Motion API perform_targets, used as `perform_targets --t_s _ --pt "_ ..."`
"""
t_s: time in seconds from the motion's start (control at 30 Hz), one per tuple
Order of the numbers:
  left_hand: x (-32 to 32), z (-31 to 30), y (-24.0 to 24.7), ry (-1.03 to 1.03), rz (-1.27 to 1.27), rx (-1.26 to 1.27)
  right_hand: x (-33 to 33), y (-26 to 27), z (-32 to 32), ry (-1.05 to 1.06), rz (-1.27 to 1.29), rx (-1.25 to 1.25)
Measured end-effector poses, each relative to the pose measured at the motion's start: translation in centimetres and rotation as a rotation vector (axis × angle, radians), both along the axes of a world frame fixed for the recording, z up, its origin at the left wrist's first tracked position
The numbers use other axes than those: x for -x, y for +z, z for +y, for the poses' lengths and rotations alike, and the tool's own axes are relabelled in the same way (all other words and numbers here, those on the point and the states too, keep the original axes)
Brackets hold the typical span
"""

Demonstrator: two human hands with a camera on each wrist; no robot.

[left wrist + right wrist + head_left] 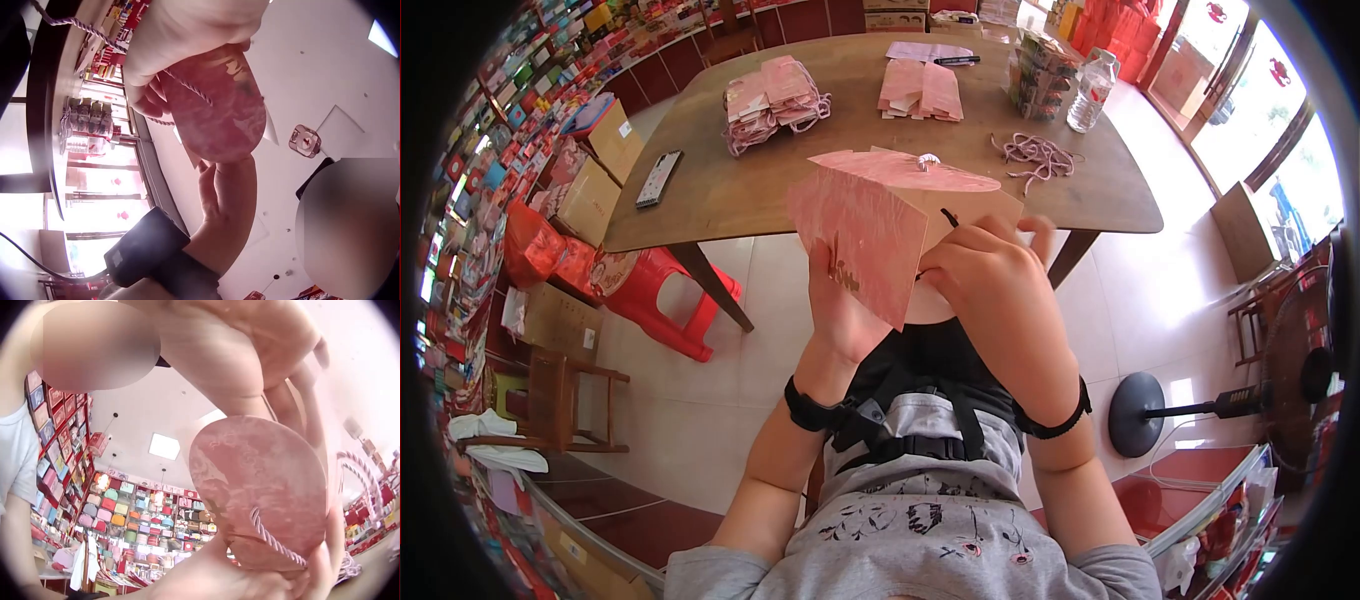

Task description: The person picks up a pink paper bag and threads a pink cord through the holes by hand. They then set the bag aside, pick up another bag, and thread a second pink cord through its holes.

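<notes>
Pink paper bag (862, 235), one, part-open, held up between both hands before the near edge of the table; bears gold lettering low on its left face. Twisted cord (275, 540), pink, emerging from a hole in the bag and running to the fingertips.

Left hand (845, 310): grips the bag low on its left side. Right hand (995, 260): fingers bent in at the bag's right edge, a short dark piece (949, 217) showing just beside them; cannot tell what the fingers pinch. Black strap on each wrist.

Table (700, 200), wooden, brown. On it: loose cord (1037, 158), pink, tangled, right side; phone-like slab (659, 179), left side; stack of pink bags (770, 105) with cords, heaped, far left; flat pink bags (920, 90), far middle; pale sheet (915, 51) beyond these, with black pen (957, 61) at its right end; pile of small packs (1040, 75), far right; clear bottle (1090, 92), upright, just right of the packs.

Floor: red stool (635, 280), left; wooden chair (580, 400), near left; cardboard boxes (560, 318), left; standing fan (1138, 414), near right. Shelves (131, 525) of colourful boxed goods, left side. Glazed doors (1215, 90), far right.
</notes>
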State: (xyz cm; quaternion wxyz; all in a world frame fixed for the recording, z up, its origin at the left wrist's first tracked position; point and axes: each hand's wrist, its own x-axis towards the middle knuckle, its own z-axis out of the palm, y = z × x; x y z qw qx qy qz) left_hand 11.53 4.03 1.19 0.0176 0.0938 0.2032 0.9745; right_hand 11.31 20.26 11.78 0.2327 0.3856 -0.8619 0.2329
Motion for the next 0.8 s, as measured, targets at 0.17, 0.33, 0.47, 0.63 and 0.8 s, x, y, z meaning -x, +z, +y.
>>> perform_targets --t_s 0.17,0.33,0.47,0.63,0.8 --pt "0.0 0.3 2.1 0.013 -0.149 0.047 0.9 0.5 -0.6 0.035 0.228 -0.142" --pt "-0.3 -1.3 1.8 -0.206 0.035 0.312 2.7 1.1 -0.1 0.119 0.18 -0.208" --pt "-0.7 -2.6 0.5 -0.147 0.313 1.042 2.4 0.5 -0.2 0.244 0.061 -0.031" --pt "-2.4 -2.2 4.7 0.144 0.409 1.774 2.1 0.7 0.1 0.225 -0.185 -0.118" --pt "-2.9 -1.7 5.8 0.435 0.454 1.702 2.3 -0.1 -0.2 0.275 -0.06 -0.006"
